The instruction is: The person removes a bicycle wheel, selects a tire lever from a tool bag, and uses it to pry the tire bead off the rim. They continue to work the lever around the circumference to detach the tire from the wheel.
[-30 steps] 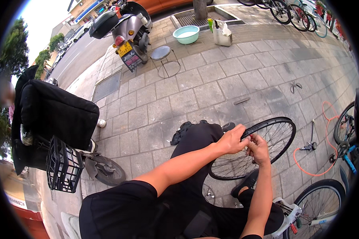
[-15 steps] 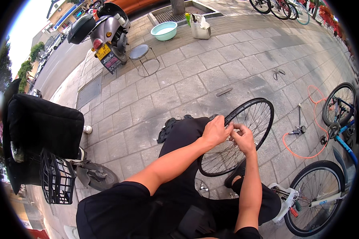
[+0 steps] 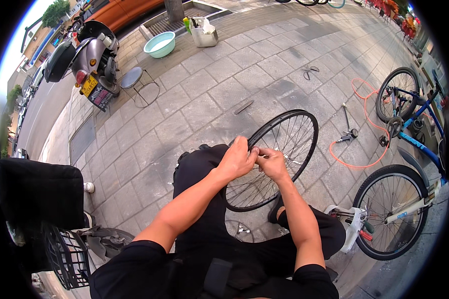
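Observation:
A black-rimmed bicycle wheel [image 3: 316, 137] leans in front of me by my legs, its spokes showing and its hub partly hidden by my hands. My left hand [image 3: 237, 158] is closed at the upper left of the rim, fingers bent round it. Right beside it, my right hand [image 3: 272, 163] pinches with thumb and fingertips at the inner side of the rim. What lies between those fingertips is too small to make out. The two hands nearly touch.
To the right lie a gauge [image 3: 353, 133] with an orange hose [image 3: 356, 166], a blue bicycle [image 3: 418, 142] and another bicycle wheel [image 3: 362, 199]. Ahead are scissors [image 3: 310, 73], a flat bar [image 3: 243, 107], a stool [image 3: 131, 78], a basin [image 3: 160, 46] and a parked scooter [image 3: 92, 60].
My view has swung, so the surroundings sit further left in the picture. Both hands stay together at the wheel's rim, with only slight finger movement.

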A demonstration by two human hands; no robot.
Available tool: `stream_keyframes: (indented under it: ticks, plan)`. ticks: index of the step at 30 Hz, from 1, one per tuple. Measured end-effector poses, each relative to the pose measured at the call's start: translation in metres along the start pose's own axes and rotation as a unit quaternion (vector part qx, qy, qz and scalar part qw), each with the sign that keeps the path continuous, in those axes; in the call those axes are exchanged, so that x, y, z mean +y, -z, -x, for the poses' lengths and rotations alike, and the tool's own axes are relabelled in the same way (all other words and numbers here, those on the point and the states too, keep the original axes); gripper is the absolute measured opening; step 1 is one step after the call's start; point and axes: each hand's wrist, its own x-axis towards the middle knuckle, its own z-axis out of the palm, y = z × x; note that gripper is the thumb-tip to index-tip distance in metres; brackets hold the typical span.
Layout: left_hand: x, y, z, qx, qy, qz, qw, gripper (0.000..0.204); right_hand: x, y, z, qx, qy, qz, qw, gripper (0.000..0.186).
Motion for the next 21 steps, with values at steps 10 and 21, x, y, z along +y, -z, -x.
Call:
stream_keyframes:
  ticks: [10, 21]
  plan:
    - [0.027, -0.004, -0.003, 0.044, 0.08, -0.089, 0.992, 0.047, 0.01, -0.014, 0.009, 0.101, -0.012, 0.032, 0.994, 0.024]
    - [0.028, -0.008, -0.008, 0.022, 0.051, -0.056, 0.997, 0.042, 0.006, -0.03, 0.015, 0.249, 0.215, 0.299, 0.896, 0.024]
